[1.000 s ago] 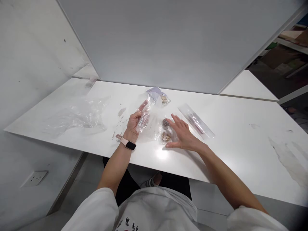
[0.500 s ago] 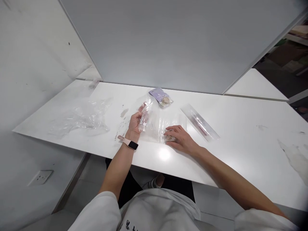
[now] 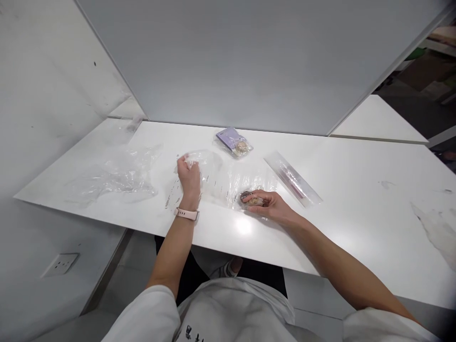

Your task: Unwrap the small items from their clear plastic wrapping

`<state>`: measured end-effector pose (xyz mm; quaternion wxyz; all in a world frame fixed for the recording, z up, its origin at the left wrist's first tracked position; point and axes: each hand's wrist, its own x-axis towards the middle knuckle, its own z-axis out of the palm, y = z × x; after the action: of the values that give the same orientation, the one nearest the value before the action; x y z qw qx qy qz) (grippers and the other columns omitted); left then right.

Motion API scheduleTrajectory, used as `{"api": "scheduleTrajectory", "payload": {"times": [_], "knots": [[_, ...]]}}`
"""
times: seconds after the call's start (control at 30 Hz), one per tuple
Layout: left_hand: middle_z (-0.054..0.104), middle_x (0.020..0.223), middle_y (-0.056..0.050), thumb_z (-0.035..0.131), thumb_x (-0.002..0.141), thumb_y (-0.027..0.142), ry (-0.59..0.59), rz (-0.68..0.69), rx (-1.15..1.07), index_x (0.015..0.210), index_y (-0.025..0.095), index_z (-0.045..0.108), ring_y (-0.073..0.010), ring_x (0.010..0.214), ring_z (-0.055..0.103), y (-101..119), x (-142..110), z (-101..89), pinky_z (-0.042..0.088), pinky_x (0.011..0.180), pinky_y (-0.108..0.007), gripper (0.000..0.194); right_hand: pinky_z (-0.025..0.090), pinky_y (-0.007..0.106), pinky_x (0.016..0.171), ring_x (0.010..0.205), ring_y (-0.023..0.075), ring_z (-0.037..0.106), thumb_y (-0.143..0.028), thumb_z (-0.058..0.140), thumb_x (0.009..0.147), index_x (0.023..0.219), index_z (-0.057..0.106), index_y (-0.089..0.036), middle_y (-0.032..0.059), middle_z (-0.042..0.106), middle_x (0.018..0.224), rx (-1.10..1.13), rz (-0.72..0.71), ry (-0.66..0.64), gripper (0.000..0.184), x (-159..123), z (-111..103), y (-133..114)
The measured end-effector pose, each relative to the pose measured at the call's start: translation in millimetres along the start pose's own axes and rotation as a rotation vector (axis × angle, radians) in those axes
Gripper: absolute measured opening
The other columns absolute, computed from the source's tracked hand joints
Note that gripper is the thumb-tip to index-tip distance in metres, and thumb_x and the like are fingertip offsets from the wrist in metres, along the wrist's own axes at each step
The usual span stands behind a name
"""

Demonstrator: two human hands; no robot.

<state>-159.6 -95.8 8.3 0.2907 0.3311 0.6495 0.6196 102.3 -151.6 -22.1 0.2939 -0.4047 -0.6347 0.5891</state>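
Observation:
My left hand [image 3: 188, 176] is closed on the left end of a clear plastic bag [image 3: 228, 180] that lies stretched across the white table [image 3: 342, 218]. My right hand [image 3: 265, 204] is closed round a small brown and gold item [image 3: 251, 199] at the bag's right end, near the table's front edge. A small packet with a purple card [image 3: 233, 141] lies behind the bag, near the back wall. A long narrow clear sleeve with a reddish stick inside [image 3: 292, 179] lies slantwise to the right of my right hand.
A crumpled sheet of clear plastic [image 3: 117, 173] lies at the table's left end. Grey partition walls [image 3: 249, 61] stand behind and to the left. Smudges mark the table's right part [image 3: 431, 228]. A wall socket [image 3: 59, 263] sits low on the left.
My left hand has turned palm down and pulled the bag's end leftward, flattening the bag. My right hand has gone from flat and open to closed round the small brown item.

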Motion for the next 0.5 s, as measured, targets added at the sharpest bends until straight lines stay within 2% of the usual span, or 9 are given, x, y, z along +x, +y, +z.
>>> {"api": "scheduleTrajectory", "payload": {"times": [0.03,0.1,0.17,0.23,0.33,0.4,0.5], "knots": [[0.063,0.117,-0.008,0.057,0.071,0.010,0.092,0.138,0.133,0.130,0.021,0.053,-0.0228,0.110,0.061,3.3,-2.4,-1.5,0.052,0.087,-0.034,0.060,0.039,0.026,0.047,0.060,0.0077,0.048,-0.045,0.079,0.076,0.104,0.077,-0.025,0.0042,0.064,0.100,0.024,-0.001,0.010,0.035,-0.6,-0.3,-0.2],[0.040,0.152,-0.015,0.056,0.075,0.010,0.216,0.364,0.337,0.144,0.021,0.041,-0.0335,0.145,0.032,11.3,-12.1,-2.7,0.039,0.110,-0.052,0.071,0.036,0.025,0.046,0.056,0.0058,0.044,-0.045,0.080,0.075,0.104,0.077,-0.025,0.0029,0.064,0.097,0.066,0.006,0.030,0.035,-1.2,-1.0,0.0],[0.018,0.165,-0.013,0.055,0.080,0.012,0.185,0.485,0.429,0.149,0.021,0.035,-0.0373,0.154,0.002,16.8,-27.7,0.3,0.021,0.117,-0.065,0.072,0.034,0.025,0.045,0.052,0.0045,0.040,-0.045,0.079,0.076,0.103,0.077,-0.024,0.0011,0.063,0.089,0.084,0.025,0.047,0.035,-1.1,-1.4,0.5],[0.017,0.166,-0.009,0.052,0.086,0.017,-0.036,0.564,0.444,0.147,0.023,0.039,-0.0361,0.155,-0.006,15.1,-45.7,8.2,0.012,0.119,-0.070,0.063,0.034,0.025,0.045,0.050,0.0050,0.039,-0.046,0.079,0.076,0.103,0.076,-0.023,-0.0009,0.061,0.078,0.084,0.033,0.057,0.036,-1.0,-1.9,0.0],[0.025,0.165,-0.007,0.047,0.094,0.025,-0.475,0.696,0.506,0.145,0.026,0.045,-0.0321,0.156,0.001,-2.1,-66.1,24.3,0.007,0.121,-0.067,0.051,0.044,0.027,0.051,0.056,0.0093,0.050,-0.047,0.078,0.078,0.103,0.073,-0.023,-0.0005,0.062,0.075,0.062,-0.032,0.112,0.035,-3.0,-9.5,-5.5],[0.022,0.166,-0.009,0.047,0.096,0.032,-0.698,0.732,0.612,0.148,0.024,0.043,-0.0319,0.156,0.002,-17.9,-70.6,32.6,0.005,0.122,-0.064,0.052,0.054,0.032,0.065,0.071,0.0140,0.062,-0.045,0.076,0.080,0.103,0.071,-0.024,0.0024,0.067,0.089,0.060,-0.155,0.282,0.032,-6.0,-26.1,-10.5],[0.020,0.167,-0.012,0.044,0.099,0.043,-0.928,0.685,0.814,0.151,0.022,0.039,-0.0331,0.156,0.004,-36.3,-66.9,36.4,0.003,0.122,-0.063,0.056,0.058,0.038,0.081,0.090,0.0172,0.067,-0.045,0.074,0.081,0.109,0.063,-0.026,0.0035,0.066,0.108,0.053,-0.321,0.697,0.035,-10.7,-76.3,-10.9]]}}
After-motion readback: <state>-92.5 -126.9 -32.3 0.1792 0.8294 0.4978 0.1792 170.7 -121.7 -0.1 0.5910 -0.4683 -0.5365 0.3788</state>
